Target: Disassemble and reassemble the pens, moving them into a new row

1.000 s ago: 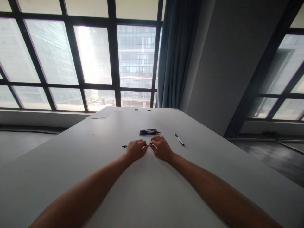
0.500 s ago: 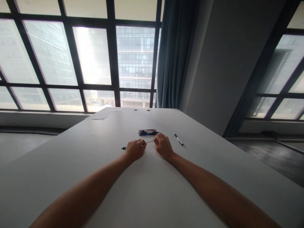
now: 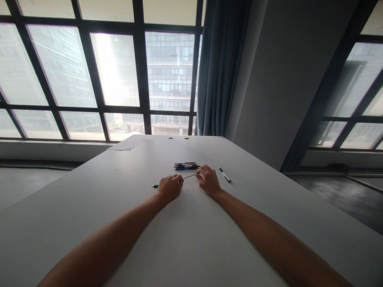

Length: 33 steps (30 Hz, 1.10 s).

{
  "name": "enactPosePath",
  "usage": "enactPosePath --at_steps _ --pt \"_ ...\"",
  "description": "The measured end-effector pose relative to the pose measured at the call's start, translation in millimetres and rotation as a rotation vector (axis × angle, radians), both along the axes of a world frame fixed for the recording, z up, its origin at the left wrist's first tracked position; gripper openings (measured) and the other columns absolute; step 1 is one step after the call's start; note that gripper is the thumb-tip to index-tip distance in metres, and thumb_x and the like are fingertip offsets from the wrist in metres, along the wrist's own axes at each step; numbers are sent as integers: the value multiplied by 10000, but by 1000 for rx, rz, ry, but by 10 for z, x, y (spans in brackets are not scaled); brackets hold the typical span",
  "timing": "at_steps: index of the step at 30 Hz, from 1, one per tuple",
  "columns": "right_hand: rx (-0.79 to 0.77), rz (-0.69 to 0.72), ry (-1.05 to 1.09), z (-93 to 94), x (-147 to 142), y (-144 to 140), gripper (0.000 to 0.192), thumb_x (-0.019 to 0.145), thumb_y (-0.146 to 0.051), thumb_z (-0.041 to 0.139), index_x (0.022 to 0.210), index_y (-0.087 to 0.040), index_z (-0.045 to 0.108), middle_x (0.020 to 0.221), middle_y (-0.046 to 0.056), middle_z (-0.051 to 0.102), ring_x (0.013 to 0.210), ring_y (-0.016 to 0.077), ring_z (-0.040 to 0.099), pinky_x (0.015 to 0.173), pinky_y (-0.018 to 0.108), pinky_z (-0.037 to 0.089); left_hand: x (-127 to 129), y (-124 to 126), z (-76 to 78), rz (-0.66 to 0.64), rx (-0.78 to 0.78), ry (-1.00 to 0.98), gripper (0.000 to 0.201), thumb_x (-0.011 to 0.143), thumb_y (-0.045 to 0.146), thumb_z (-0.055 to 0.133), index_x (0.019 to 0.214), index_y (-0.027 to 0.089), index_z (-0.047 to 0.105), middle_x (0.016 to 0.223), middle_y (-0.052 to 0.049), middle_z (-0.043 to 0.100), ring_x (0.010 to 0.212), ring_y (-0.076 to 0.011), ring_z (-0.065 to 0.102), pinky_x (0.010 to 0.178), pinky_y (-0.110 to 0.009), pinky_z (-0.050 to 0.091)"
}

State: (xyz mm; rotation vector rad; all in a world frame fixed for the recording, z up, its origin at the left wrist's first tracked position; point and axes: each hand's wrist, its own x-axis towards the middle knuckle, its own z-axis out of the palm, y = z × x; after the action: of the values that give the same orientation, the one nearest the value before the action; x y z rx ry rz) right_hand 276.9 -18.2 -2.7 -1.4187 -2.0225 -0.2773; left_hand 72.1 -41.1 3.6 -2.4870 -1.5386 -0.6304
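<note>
Head view shows your left hand point(image 3: 170, 187) closed around a dark pen barrel with a green tip point(image 3: 156, 186) while your right hand point(image 3: 208, 180) pinches the thin dark refill point(image 3: 189, 176) stretched between both grips, just before the bundled pens point(image 3: 186, 166).

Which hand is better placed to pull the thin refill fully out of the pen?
Probably the right hand: it pinches the free end of the refill, while the left hand grips the pen body.

Both forearms are bare, with no sleeves showing. The left hand point(image 3: 170, 188) and right hand point(image 3: 208, 181) wear no gloves.
</note>
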Motion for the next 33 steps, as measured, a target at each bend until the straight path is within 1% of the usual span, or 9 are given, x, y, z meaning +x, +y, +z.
enactPosePath --at_steps 7,9,14,18,22,25,29,33 --pt "42 -127 91 -1 156 121 176 904 -187 452 906 -166 627 1003 72 583 962 196 509 836 298 316 -15 4 -1 -3 -11 0 335 954 360 318 944 222 623 929 -45 685 810 -179 632 662 -272 407" --pt "56 -124 94 2 156 103 161 889 -201 469 863 -165 624 1000 69 581 962 195 507 836 299 315 -14 3 1 -2 -14 3 338 951 359 320 939 219 627 922 -45 687 796 -177 631 655 -270 406" --pt "37 -53 -41 7 38 -16 85 792 -201 553 742 -166 612 990 77 577 931 202 498 806 312 308 3 -3 15 0 -13 5 337 941 368 334 913 214 633 911 -49 688 773 -175 628 643 -266 405" --pt "8 -84 -122 1 -34 -62 73 760 -204 572 721 -159 614 977 92 575 915 214 488 799 331 304 8 -9 21 -5 -26 -7 329 938 364 341 910 218 635 904 -49 687 764 -171 625 649 -264 410" --pt "-38 -146 -127 -8 -15 -55 79 745 -197 569 704 -159 624 964 95 574 910 219 486 780 337 307 9 -17 24 12 -39 -19 319 929 364 357 930 225 644 926 -51 689 798 -176 627 678 -270 422" --pt "-61 -163 -119 -12 5 -50 85 744 -200 571 697 -160 629 949 93 578 911 220 488 773 339 312 7 -19 20 1 -43 -35 313 923 349 361 947 225 648 936 -49 690 803 -174 625 683 -272 437" --pt "-71 -169 -108 -14 2 -53 100 752 -206 565 695 -159 633 936 95 579 903 219 488 767 338 309 -4 -1 -4 -38 -24 -56 303 896 264 382 1035 226 648 998 -47 689 887 -181 621 730 -280 468" --pt "-84 -169 -92 -15 -6 -56 82 740 -203 575 697 -159 628 934 94 580 907 219 486 778 337 306 -13 24 -24 -74 -5 -63 349 851 193 409 1112 206 640 1050 -59 679 968 -199 599 788 -306 489"
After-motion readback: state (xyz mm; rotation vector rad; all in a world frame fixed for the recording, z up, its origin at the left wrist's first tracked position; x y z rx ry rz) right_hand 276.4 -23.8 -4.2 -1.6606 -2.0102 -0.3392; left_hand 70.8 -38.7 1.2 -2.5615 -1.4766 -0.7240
